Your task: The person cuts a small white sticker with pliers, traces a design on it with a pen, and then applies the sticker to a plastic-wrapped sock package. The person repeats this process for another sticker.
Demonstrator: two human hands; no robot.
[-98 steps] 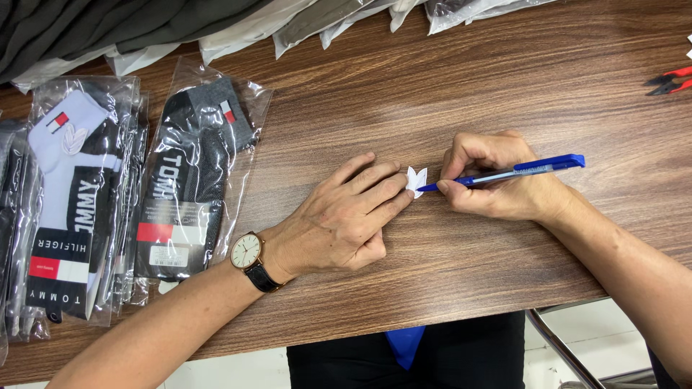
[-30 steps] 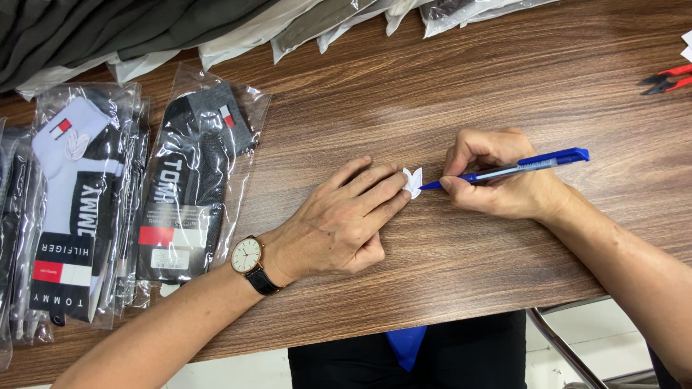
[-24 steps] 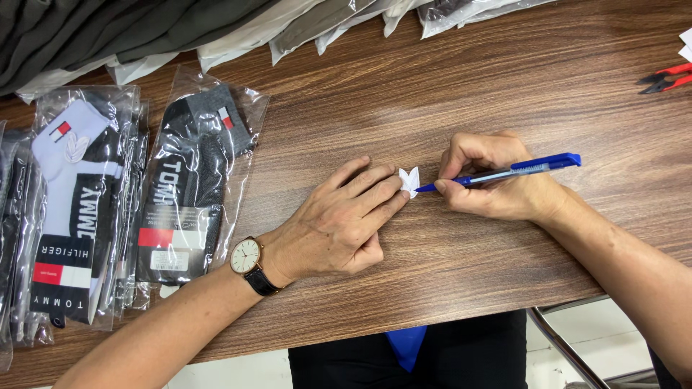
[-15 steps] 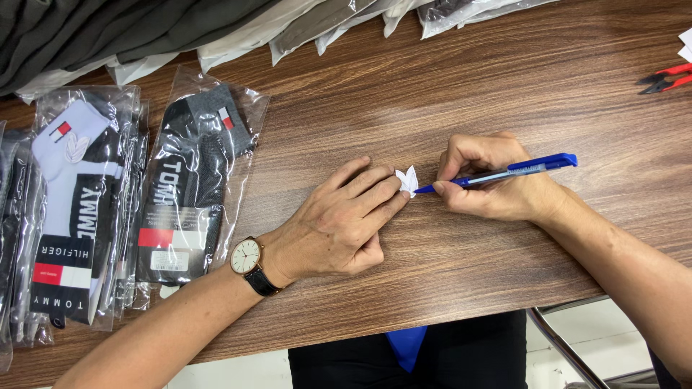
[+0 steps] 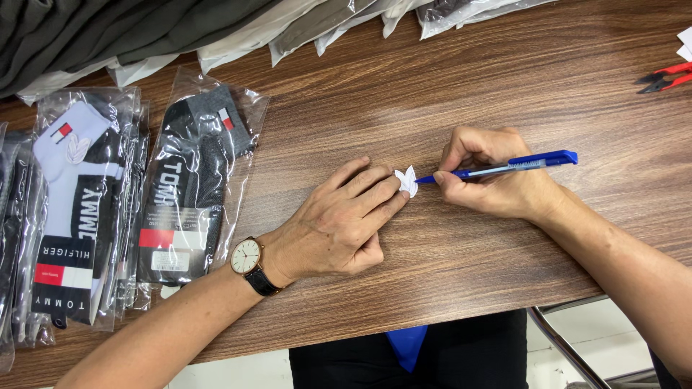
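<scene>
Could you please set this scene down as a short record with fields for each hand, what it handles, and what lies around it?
Surface: brown wood-grain table
Left hand: left hand lies flat, fingertips pinning a small white paper tag
Right hand: right hand grips a blue pen, tip at the tag's edge
Wrist: watch with pale dial, dark strap
Left of the hands: bagged socks in clear plastic, more packs beside them
Far edge: dark folded cloth and bagged items
Far right: red-handled snips
</scene>
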